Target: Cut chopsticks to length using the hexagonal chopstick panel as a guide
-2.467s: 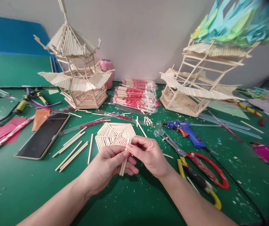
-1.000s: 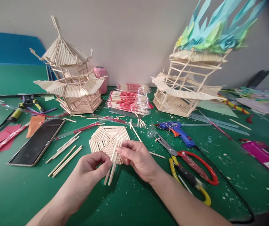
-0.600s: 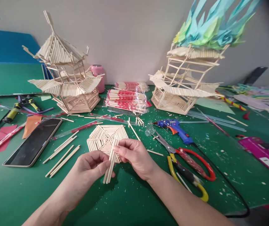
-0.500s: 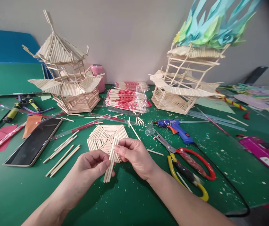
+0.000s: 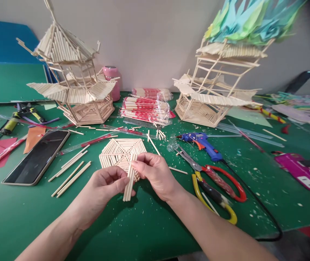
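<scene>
Wooden sticks (image 5: 128, 181), a few held side by side, are pinched between both hands just above the near edge of the hexagonal stick panel (image 5: 117, 150). The left hand (image 5: 103, 186) grips their lower part with thumb and forefinger; the right hand (image 5: 155, 173) nips the upper ends. The panel lies flat on the green bench (image 5: 149, 224) and looks fully filled. The held sticks appear not yet joined; the glue gun (image 5: 202, 141) lies apart to the right, loose sticks (image 5: 70, 174) lie at left
</scene>
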`<state>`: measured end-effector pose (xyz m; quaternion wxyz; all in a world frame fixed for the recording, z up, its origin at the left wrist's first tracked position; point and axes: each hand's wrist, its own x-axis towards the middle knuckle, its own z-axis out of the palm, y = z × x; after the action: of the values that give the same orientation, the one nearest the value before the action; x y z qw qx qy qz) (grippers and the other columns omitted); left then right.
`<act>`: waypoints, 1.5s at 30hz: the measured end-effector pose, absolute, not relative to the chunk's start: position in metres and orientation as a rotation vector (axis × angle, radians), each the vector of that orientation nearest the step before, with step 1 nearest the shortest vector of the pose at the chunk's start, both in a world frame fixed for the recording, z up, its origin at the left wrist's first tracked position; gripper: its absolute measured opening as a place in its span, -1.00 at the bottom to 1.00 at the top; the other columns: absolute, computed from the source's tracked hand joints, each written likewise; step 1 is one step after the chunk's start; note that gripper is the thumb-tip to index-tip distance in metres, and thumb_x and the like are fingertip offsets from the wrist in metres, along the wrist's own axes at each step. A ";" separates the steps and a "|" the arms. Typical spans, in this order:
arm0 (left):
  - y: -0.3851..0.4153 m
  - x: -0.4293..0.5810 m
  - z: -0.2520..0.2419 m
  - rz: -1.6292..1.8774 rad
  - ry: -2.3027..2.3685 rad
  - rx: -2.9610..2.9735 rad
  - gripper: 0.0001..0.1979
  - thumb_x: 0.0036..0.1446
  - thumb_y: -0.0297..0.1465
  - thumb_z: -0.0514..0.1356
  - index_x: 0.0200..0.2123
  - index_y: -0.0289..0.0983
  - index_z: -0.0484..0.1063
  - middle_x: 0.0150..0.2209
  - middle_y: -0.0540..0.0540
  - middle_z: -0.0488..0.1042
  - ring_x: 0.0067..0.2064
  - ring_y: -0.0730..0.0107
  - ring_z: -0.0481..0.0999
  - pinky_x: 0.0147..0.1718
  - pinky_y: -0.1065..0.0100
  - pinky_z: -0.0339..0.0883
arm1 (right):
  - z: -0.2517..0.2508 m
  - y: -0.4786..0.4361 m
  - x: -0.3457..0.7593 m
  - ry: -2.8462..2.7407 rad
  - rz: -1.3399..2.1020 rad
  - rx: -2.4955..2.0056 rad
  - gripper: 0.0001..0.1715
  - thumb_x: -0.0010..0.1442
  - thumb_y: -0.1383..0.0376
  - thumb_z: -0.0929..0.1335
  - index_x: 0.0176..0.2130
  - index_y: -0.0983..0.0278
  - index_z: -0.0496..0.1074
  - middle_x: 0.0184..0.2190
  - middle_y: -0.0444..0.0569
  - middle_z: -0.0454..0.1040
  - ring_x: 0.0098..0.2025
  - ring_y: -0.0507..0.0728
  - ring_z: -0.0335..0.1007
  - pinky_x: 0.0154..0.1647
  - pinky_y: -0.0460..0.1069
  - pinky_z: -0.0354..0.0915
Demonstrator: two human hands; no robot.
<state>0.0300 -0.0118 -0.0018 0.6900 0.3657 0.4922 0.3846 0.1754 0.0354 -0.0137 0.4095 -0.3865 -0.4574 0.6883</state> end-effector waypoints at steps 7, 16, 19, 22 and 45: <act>-0.015 0.029 -0.001 0.869 1.110 0.793 -0.87 0.00 -0.33 0.25 -0.45 -0.29 0.43 -0.49 0.03 0.47 -0.42 0.43 0.49 -0.33 0.39 0.32 | -0.012 0.034 0.176 -1.188 1.690 -0.995 -0.73 -0.12 0.20 0.43 -0.59 0.30 0.31 -0.71 -0.28 0.15 -0.63 -0.07 0.00 -0.61 -0.11 0.00; -0.011 0.038 0.009 0.790 1.184 0.967 -0.74 0.05 -0.23 0.18 -0.47 -0.31 0.49 -0.53 -0.03 0.47 -0.47 0.42 0.45 -0.45 0.43 0.27 | -0.009 0.032 0.177 -1.303 1.690 -0.951 -0.71 -0.06 0.16 0.41 -0.58 0.29 0.30 -0.67 -0.23 0.23 -0.61 -0.05 0.11 -0.58 -0.10 0.08; -0.012 0.041 0.012 0.797 1.210 1.006 -0.71 0.05 -0.22 0.16 -0.54 -0.32 0.47 -0.56 -0.04 0.46 -0.50 0.43 0.42 -0.47 0.43 0.25 | -0.007 0.031 0.177 -1.362 1.701 -0.924 -0.72 0.01 0.18 0.38 -0.56 0.28 0.29 -0.69 -0.23 0.25 -0.63 -0.04 0.18 -0.60 -0.10 0.11; -0.014 0.038 0.014 0.789 1.237 1.049 -0.68 0.07 -0.22 0.13 -0.55 -0.32 0.46 -0.58 -0.04 0.45 -0.52 0.45 0.38 -0.48 0.43 0.23 | -0.007 0.030 0.177 -1.460 1.741 -0.848 -0.74 0.08 0.18 0.35 -0.54 0.29 0.34 -0.66 -0.18 0.32 -0.59 0.01 0.28 -0.53 -0.07 0.18; -0.038 -0.039 -0.011 -0.205 2.265 2.414 -0.68 0.13 -0.58 -0.09 -0.31 -0.33 0.47 -0.40 -0.22 0.49 -0.29 0.07 0.46 -0.31 0.19 0.22 | -0.016 0.024 0.172 -1.874 1.299 -0.969 -0.86 0.11 0.26 0.32 -0.36 0.26 0.47 -0.50 -0.10 0.41 -0.47 0.04 0.27 -0.47 -0.07 0.25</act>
<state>-0.0386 -0.0380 -0.0112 -0.0875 0.7250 0.6804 -0.0616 0.1715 0.0244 -0.0162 0.3259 -0.3697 -0.7153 0.4955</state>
